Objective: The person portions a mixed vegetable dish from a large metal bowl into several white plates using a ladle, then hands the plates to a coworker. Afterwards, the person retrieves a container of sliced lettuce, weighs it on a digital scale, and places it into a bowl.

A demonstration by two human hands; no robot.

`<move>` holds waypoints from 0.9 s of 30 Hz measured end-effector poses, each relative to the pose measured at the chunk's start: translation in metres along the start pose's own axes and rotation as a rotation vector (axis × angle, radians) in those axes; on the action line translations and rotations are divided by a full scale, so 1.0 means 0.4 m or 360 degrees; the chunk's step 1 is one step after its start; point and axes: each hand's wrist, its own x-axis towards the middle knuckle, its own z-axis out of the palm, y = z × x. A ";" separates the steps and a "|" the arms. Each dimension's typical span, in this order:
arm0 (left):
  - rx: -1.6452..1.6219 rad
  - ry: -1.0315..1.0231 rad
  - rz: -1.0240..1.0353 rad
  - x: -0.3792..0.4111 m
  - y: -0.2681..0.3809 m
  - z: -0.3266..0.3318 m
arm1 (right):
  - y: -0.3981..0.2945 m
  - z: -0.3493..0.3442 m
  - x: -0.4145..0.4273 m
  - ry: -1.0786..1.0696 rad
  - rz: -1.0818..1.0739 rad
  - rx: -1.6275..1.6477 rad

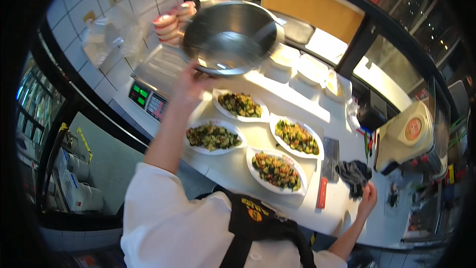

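My left hand grips the near rim of a large stainless steel mixing bowl. The bowl is tilted toward me and slightly blurred, raised above the far side of the counter. At the right, my right hand holds a dark grey cloth by its edge. Between my arms, several white leaf-shaped plates carry chopped cucumber with bits of red and tan: a back plate, a left plate, a right plate and a front plate.
A cleaver with a red handle lies right of the plates. Behind my left hand stands a digital scale beside stacked red-and-white bowls. White food tubs line the back, and a beige lidded bin stands at the right.
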 end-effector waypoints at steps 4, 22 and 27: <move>0.0270 0.0320 0.0248 0.050 0.263 -0.148 | -0.145 0.140 0.000 -0.0201 0.0045 0.0073; 0.0934 -0.0236 -0.0088 -0.127 0.357 -0.380 | -0.324 0.383 -0.165 -0.0291 0.0319 -0.0370; 0.2207 0.0059 -0.0246 -0.184 0.177 -0.503 | -0.319 0.369 -0.244 -0.0462 0.0585 -0.0255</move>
